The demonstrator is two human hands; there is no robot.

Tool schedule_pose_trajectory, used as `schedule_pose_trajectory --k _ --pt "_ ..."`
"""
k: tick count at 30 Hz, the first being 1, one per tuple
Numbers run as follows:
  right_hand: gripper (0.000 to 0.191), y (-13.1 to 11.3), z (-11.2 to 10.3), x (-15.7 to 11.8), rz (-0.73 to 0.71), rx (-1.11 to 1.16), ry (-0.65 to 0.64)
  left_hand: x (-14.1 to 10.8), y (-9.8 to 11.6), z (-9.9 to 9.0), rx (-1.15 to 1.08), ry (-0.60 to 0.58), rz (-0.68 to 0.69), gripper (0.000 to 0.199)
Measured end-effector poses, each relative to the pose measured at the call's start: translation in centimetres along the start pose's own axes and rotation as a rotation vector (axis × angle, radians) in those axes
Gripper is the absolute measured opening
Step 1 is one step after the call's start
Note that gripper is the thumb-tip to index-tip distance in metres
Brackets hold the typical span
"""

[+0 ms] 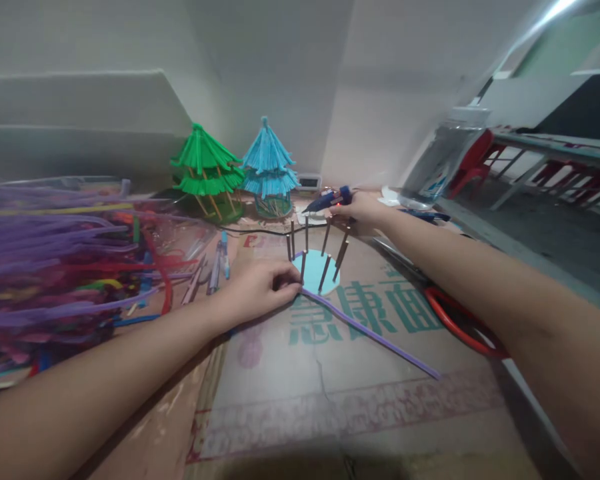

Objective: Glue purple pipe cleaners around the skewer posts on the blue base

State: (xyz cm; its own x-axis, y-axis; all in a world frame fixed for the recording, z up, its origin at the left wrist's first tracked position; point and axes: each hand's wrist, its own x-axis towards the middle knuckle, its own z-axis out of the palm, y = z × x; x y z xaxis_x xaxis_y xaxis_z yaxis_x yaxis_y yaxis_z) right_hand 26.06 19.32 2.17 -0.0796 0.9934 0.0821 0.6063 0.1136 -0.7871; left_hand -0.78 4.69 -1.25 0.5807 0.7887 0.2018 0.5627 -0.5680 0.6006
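On the disc (313, 268), sticks (325, 273) are up, purple strip (370, 331) mostly loose (left hand (260, 288) pinching it, right hand (363, 209) gripping glue gun (325, 201)).

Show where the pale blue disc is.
In the head view, the disc lies just right of centre on printed cardboard, beside the left hand, brown sticks standing on it.

Reads as a craft workshop. Shown by a worktable (167, 407) spread with printed cardboard (265, 400), a heap of coloured strips (65, 260), a few pens (225, 255) and a glue gun (324, 201), plus a green model (209, 157) and a blue model (269, 157) with tiered roofs near a plain wall (280, 60). Seen off to the right: red chairs (473, 175) beside a long table (560, 146) on a grey floor (570, 230), suggestive of a larger shared room, though too blurred there to be sure.
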Motion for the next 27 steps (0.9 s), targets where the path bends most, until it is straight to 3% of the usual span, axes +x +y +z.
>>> schedule_pose_trajectory --k 4,9,13,16,18,23,27 --pt "0.026 0.8 0.2 0.2 -0.054 -0.082 -0.027 0.0 0.1 -0.1 0.004 -0.008 0.007 0.017" --pt "0.035 0.7 -2.4 -0.7 -0.091 -0.268 0.01 0.1 0.2 -0.1 0.001 -0.002 0.012 0.016" --pt "0.031 0.7 -4.3 -4.5 -0.108 -0.385 0.136 0.1 0.1 -0.1 -0.006 -0.008 0.018 0.017" --pt "0.024 0.2 -5.0 -8.8 -0.204 -0.503 0.258 0.0 0.1 -0.1 -0.007 -0.014 0.011 0.019" --pt "0.026 -0.8 -4.9 -11.8 -0.21 -0.542 0.168 0.0 0.2 -0.1 -0.007 -0.014 0.008 0.019" --pt "0.037 -3.8 -2.8 -18.3 -0.355 -0.529 -0.273 -0.1 0.2 -0.1 0.017 0.007 0.011 0.019" --pt "0.046 -4.3 -0.6 -20.6 -0.39 -0.603 -0.405 -0.1 -0.1 0.0 0.026 0.012 0.031 0.019"
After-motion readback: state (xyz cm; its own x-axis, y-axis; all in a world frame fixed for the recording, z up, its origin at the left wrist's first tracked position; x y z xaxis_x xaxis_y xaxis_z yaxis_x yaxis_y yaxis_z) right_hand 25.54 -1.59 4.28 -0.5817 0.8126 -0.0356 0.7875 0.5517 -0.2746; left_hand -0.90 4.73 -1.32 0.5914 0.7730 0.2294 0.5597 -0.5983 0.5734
